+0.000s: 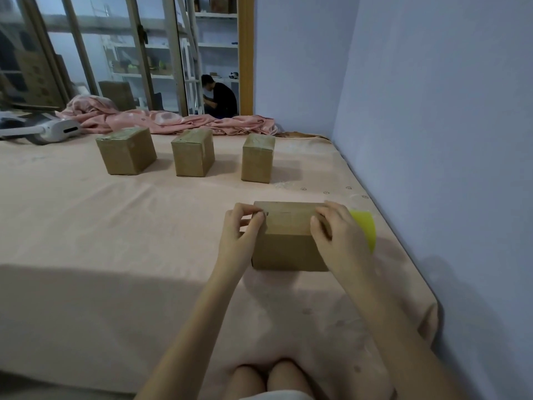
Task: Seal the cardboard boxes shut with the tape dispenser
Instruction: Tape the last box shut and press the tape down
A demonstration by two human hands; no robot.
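The box [288, 235] sits near and right on the bed [115, 226], gripped at its top corners by left hand [240, 232] and right hand [336, 232], fingers curled. Judged light, stiff, crushable; best held by its edges.

Two bare forearms, no sleeves, watch or rings; left hand [240, 232] & right hand [336, 235] w/ short unpainted nails. Bare knees, pale hem at bottom.

3 boxes [193, 153] behind near box [288, 243]
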